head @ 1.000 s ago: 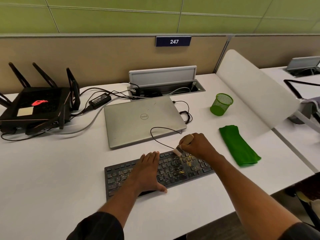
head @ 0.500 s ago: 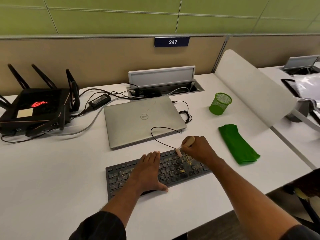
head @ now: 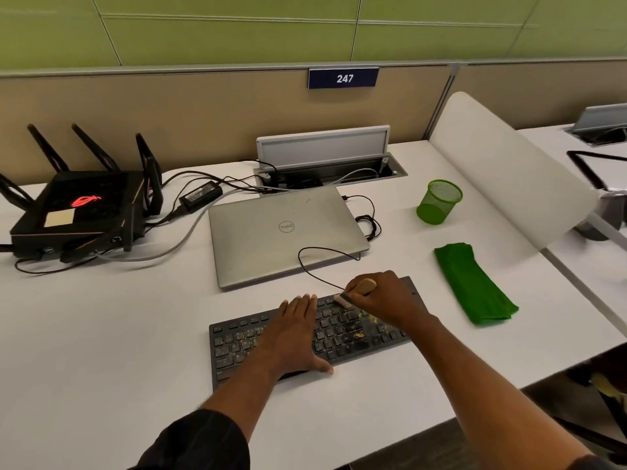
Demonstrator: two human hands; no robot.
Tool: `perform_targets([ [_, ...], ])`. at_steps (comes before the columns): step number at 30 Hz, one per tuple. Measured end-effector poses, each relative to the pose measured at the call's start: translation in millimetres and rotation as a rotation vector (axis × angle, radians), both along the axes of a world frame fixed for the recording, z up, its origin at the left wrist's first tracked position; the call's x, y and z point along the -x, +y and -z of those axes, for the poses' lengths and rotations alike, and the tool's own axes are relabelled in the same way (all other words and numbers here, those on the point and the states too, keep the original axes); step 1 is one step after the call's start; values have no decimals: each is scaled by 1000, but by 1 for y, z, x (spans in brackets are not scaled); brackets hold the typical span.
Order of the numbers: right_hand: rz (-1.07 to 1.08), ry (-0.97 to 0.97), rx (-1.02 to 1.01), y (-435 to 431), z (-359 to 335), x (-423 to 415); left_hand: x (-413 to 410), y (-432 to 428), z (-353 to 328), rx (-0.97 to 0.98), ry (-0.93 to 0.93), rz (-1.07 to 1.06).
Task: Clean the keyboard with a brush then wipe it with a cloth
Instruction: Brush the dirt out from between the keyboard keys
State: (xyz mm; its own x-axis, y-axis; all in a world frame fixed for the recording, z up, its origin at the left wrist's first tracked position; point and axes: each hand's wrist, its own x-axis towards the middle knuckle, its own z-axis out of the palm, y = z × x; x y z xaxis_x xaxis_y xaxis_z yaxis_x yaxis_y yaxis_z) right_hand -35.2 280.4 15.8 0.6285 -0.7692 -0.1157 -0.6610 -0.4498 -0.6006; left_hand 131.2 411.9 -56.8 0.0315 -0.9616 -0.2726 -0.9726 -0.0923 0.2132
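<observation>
My left hand flat on the keyboard before the laptop, my right hand gripping the brush at its top row, I risk flicking crumbs onto the cloth nearby.

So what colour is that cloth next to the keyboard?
The cloth is bright green; the head view shows it.

The left hand is pressing flat on the keyboard. The right hand is gripping the brush, bristles touching the far key row. The cloth is lying at 3 o'clock.
</observation>
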Motion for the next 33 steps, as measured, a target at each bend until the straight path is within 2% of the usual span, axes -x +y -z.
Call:
perform_targets([
  [6, -162, 80, -21, -16, -2, 3, 14, -12, -1, -28, -16, -39],
  [11, -13, -19, 7, -23, -5, 8, 24, -18, 1, -49, -14, -70],
  [18, -157, -25, -78, -23, 8, 10, 25, -18, 3, -46, 0, -93],
  [23, -130, -101, -69, -26, 10, 4, 25, -17, 5, -37, -5, -102],
  [33, -197, -40, -36, -21, 17, -1, 29, -9, 8, -12, -10, -155],
])
